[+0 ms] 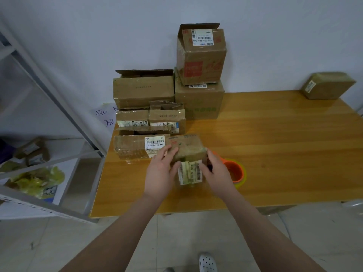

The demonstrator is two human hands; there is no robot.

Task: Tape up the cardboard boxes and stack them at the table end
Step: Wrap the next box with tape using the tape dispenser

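Observation:
A small cardboard box [189, 148] with a torn white label on its near face is held between both hands just above the wooden table [284, 154]. My left hand [160, 171] grips its left side, fingers curled over the top edge. My right hand [215, 170] grips its right side. An orange tape roll [235, 171] lies on the table right behind my right hand. Several open, untaped cardboard boxes [144, 91] are piled at the table's far left end. One taped box [327, 85] sits at the far right corner.
A tall box [200, 55] stands on a larger box [199, 101] against the wall. A flat labelled box [137, 147] lies just left of my hands. A metal shelving rack [45, 107] holding bags and scraps stands to the left. My shoe [207, 262] shows on the floor.

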